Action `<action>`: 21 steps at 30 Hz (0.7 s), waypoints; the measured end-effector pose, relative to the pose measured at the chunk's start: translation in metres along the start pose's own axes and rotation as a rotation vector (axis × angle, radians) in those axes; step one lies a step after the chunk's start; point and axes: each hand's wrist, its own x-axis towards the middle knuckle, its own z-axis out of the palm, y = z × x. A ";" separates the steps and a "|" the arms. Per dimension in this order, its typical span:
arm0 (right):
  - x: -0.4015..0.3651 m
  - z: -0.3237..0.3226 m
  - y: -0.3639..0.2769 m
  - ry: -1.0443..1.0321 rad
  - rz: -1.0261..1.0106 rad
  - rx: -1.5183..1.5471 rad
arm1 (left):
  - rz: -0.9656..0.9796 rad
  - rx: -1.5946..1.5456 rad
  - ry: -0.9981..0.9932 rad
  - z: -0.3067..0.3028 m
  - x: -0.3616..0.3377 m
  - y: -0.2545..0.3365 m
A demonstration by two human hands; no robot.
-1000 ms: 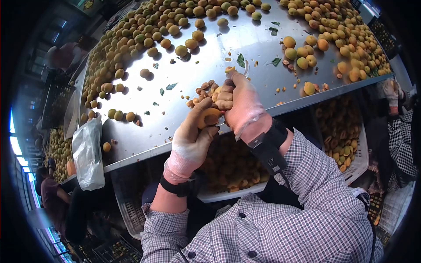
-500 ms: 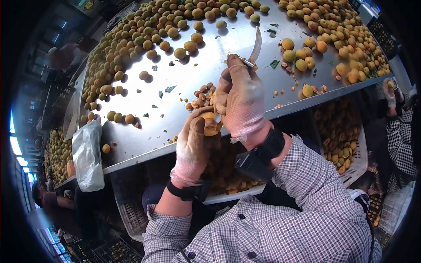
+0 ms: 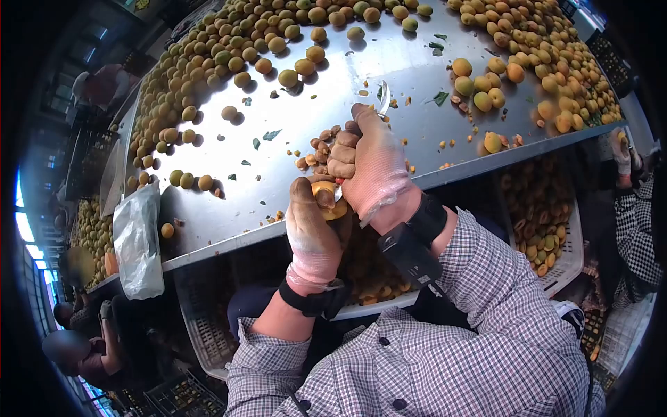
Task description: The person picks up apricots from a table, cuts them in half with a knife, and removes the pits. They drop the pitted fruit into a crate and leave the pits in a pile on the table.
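My left hand (image 3: 310, 226), in a thin pale glove with stained fingertips, pinches a cut-open apricot (image 3: 339, 210) just off the table's front edge. The brown pit (image 3: 324, 197) shows in its orange flesh. My right hand (image 3: 375, 163), gloved likewise, is closed around a slim tool whose curved blade (image 3: 385, 97) sticks out beyond the thumb. At the fist's other end, a small shiny tip touches the fruit beside the pit. The tool's handle is mostly hidden in my fingers. A small pile of brown pits (image 3: 321, 147) lies on the table just behind my hands.
Many whole apricots (image 3: 201, 76) cover the metal table's (image 3: 208, 240) back and left; more are heaped at right (image 3: 535, 48). A plastic bag (image 3: 137, 240) hangs over the left edge. Below stands a white crate (image 3: 573, 257) of apricot halves. Another person's gloved hand (image 3: 620, 151) is at right.
My right hand has tilted and moved slightly left and down, and the curved blade has swung lower. The pit now shows more fully in the apricot. My left hand has shifted slightly right.
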 end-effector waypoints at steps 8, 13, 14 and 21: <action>0.004 -0.003 -0.008 -0.082 0.022 0.111 | 0.322 0.200 0.010 -0.006 0.008 -0.007; -0.022 0.007 -0.029 -0.463 -0.342 -0.650 | -0.166 0.012 -0.161 -0.027 0.017 0.033; -0.014 -0.001 -0.020 -0.583 -0.433 -0.814 | -0.170 0.037 -0.098 -0.028 0.017 0.033; -0.013 -0.019 -0.005 -0.857 -0.724 -1.605 | -0.302 -0.032 -0.037 -0.029 0.013 0.030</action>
